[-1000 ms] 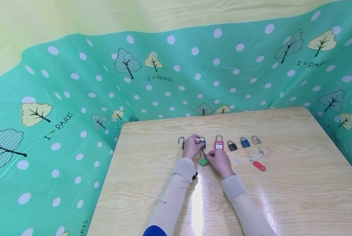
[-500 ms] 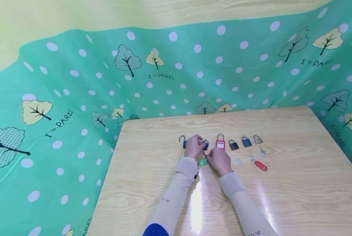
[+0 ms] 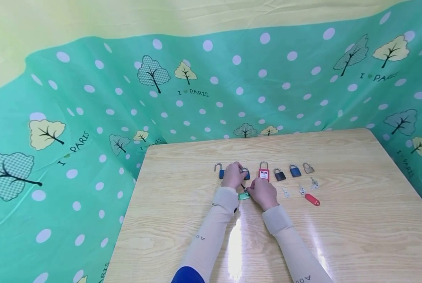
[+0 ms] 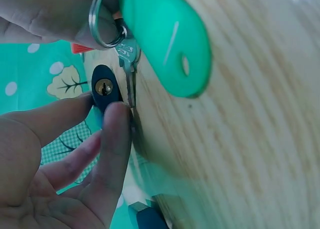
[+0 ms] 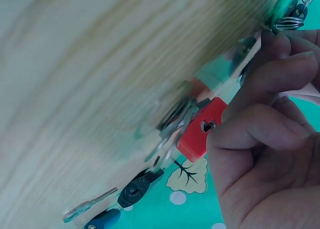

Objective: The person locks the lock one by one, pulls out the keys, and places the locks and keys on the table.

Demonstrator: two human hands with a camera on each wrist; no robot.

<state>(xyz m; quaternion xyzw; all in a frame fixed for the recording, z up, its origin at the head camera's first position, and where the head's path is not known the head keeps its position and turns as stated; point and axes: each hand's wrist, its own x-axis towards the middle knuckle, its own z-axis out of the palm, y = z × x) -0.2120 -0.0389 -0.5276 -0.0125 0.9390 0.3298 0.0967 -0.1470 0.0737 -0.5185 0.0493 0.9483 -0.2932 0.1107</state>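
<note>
My left hand (image 3: 233, 175) pinches a small dark blue padlock (image 4: 104, 71) between thumb and finger, its brass keyhole facing toward me. The same blue padlock (image 3: 246, 175) shows beside the fingertips in the head view. My right hand (image 3: 263, 193) pinches a silver key (image 4: 129, 54) by its head. The key's blade lies alongside the padlock, outside the keyhole. From the key hangs a metal ring (image 4: 94, 21) with a green key tag (image 4: 175, 44). Just left of my left hand lies another blue padlock (image 3: 222, 173), its shackle open.
Right of the hands lie a red padlock (image 3: 264, 174), a black padlock (image 3: 279, 175), a blue padlock (image 3: 295, 171) and a silver padlock (image 3: 308, 169). Nearer to me are several loose keys (image 3: 286, 192) and a red key tag (image 3: 312, 199). Patterned green cloth (image 3: 197, 114) hangs behind the table.
The green tag has swung from a slanted hang to a flatter position beside my right fingers. My left hand keeps its pinch on the blue padlock, and both hands have stayed nearly in place.
</note>
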